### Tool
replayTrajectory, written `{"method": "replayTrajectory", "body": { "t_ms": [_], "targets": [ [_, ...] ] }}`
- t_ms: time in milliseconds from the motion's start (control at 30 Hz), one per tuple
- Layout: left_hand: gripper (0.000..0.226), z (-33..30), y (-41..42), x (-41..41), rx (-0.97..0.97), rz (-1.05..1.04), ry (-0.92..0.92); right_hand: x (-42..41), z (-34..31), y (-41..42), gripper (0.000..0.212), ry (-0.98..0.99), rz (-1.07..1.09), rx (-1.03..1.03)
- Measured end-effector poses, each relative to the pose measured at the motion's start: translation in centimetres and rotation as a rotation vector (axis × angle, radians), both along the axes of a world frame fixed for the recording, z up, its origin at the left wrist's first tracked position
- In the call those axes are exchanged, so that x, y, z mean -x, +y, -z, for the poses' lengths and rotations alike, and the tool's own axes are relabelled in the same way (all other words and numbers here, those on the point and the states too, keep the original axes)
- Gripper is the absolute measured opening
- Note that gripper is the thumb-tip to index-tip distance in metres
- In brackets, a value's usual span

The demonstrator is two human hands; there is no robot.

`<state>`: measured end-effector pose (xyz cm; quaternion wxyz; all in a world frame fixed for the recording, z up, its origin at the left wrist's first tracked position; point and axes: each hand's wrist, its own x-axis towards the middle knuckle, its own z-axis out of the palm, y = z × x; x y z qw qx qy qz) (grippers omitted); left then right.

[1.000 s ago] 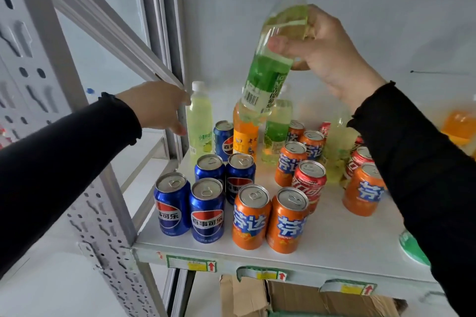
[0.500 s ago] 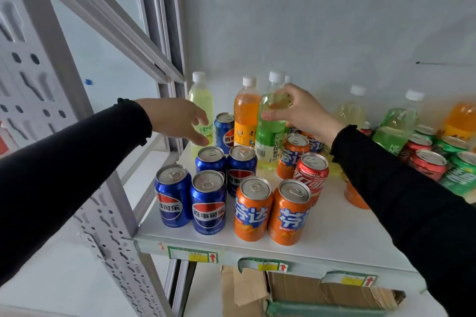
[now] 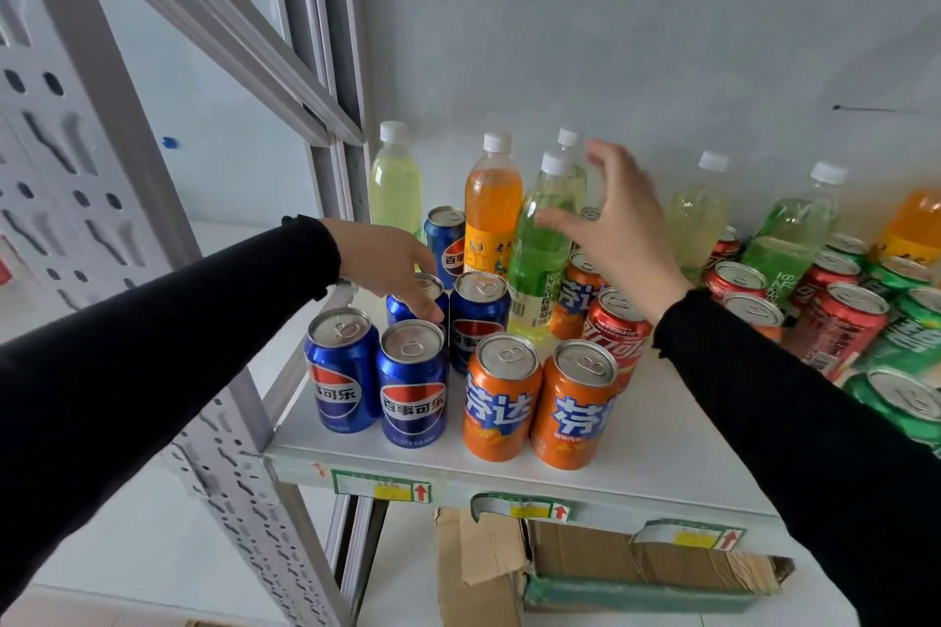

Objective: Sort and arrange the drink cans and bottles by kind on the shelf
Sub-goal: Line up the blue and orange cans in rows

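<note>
On the white shelf [image 3: 662, 468], several blue Pepsi cans [image 3: 412, 387] stand at the front left, two orange Fanta cans [image 3: 501, 397] beside them, and a red Coca-Cola can [image 3: 613, 331] behind. A green-label bottle [image 3: 540, 260] stands upright next to an orange bottle [image 3: 491, 209] and a pale yellow bottle [image 3: 394, 183]. My right hand [image 3: 618, 229] hovers open just right of the green bottle, not touching it. My left hand [image 3: 392, 265] reaches over a rear Pepsi can [image 3: 430, 288], fingertips on its top; no grip is visible.
More bottles [image 3: 794, 229] and several red [image 3: 835, 326] and green cans [image 3: 906, 397] crowd the right side. A grey perforated upright [image 3: 153, 270] and a diagonal brace [image 3: 229, 31] stand at left. A torn cardboard box [image 3: 585, 570] sits below the shelf.
My right hand set the green bottle down by the orange one, then let go and opened. My left hand dropped from the pale yellow bottle to the rear Pepsi can.
</note>
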<state>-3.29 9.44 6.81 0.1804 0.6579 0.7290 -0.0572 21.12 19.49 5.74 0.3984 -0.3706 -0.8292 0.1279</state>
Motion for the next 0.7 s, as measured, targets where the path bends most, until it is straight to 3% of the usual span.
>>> {"method": "replayTrajectory", "body": {
  "t_ms": [67, 100, 200, 300, 700],
  "targets": [
    [0.063, 0.1, 0.1, 0.0, -0.016, 0.007, 0.009, 0.3, -0.6, -1.9, 0.054, 0.048, -0.064, -0.335],
    [0.062, 0.1, 0.1, -0.1, -0.019, 0.006, 0.008, 0.7, -0.9, -2.8, 0.045, -0.011, -0.155, -0.355],
    [0.059, 0.1, 0.3, -0.2, -0.017, -0.005, 0.002, 2.8, -0.7, -4.1, 0.058, -0.490, -0.304, -0.018],
    [0.053, -0.2, 0.3, 0.0, -0.023, -0.023, -0.006, 4.8, 0.9, -3.4, 0.081, -0.827, -0.300, 0.099],
    [0.057, -1.3, -0.5, 2.3, 0.121, -0.154, 0.171, 10.3, 1.2, -3.4, 0.082, -0.671, -0.432, 0.379]
  ]
}}
